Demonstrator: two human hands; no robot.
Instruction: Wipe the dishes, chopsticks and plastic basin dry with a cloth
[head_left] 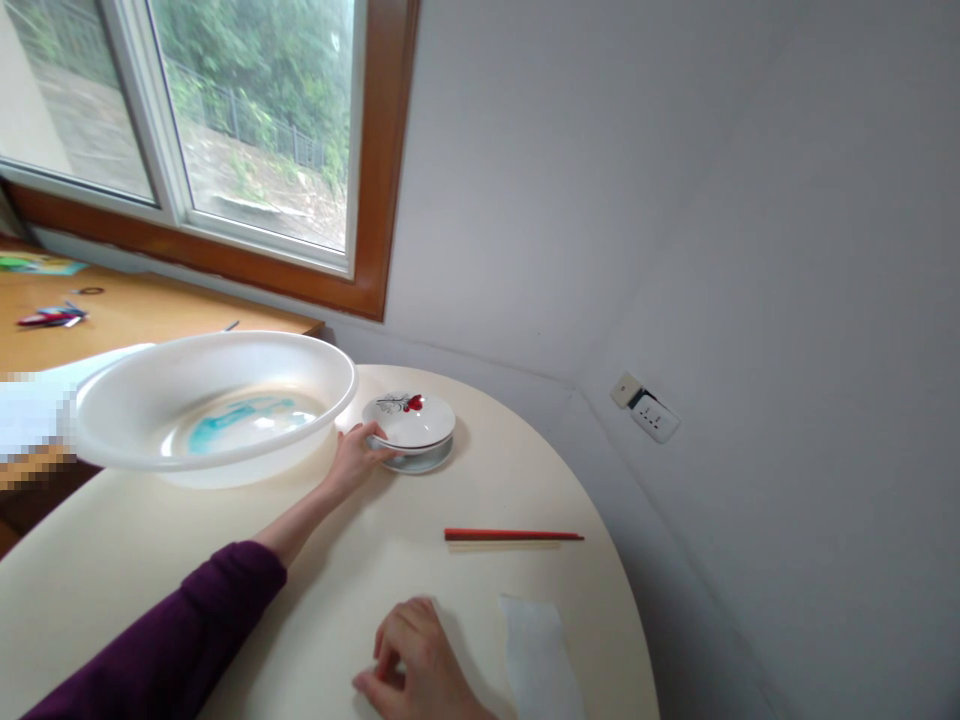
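Note:
My left hand (354, 452) reaches across the cream round table (225, 560) and grips the near-left rim of a small white bowl with a red flower print (409, 418). That bowl sits stacked on another dish (420, 462). My right hand (411, 662) rests on the table near the front edge, fingers curled loosely, nothing visible in it. A pair of red chopsticks (514, 536) lies flat between the hands and to the right. A white paper napkin (538, 655) lies just right of my right hand.
A large translucent white plastic basin (214, 405) with a little water stands at the table's back left, beside the bowls. Behind it is a wooden desk (142, 315) with small items under a window. A wall socket (651, 412) is on the right wall.

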